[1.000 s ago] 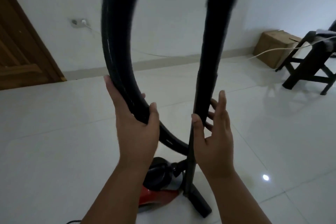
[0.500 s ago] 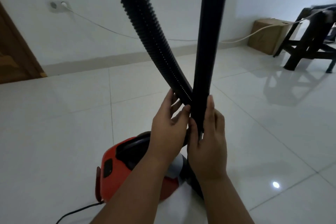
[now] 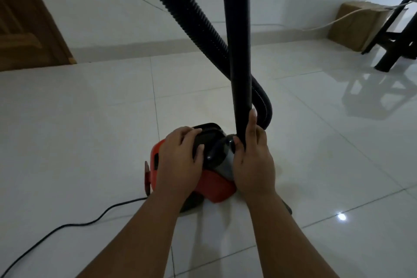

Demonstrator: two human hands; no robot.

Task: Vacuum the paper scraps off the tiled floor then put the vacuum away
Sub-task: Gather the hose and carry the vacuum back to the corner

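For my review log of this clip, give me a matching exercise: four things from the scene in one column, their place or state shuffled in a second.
1. left hand
2. right hand
3. cardboard box
4. power cord

a. trails over the tiles
b. wrapped around the rigid tube
c. by the far wall
d. resting on the vacuum body

Pairs: 1-d, 2-b, 3-c, 4-a

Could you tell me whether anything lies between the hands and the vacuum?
Nothing visible does. The left hand already rests on the vacuum, and the right hand grips the upright tube beside it.
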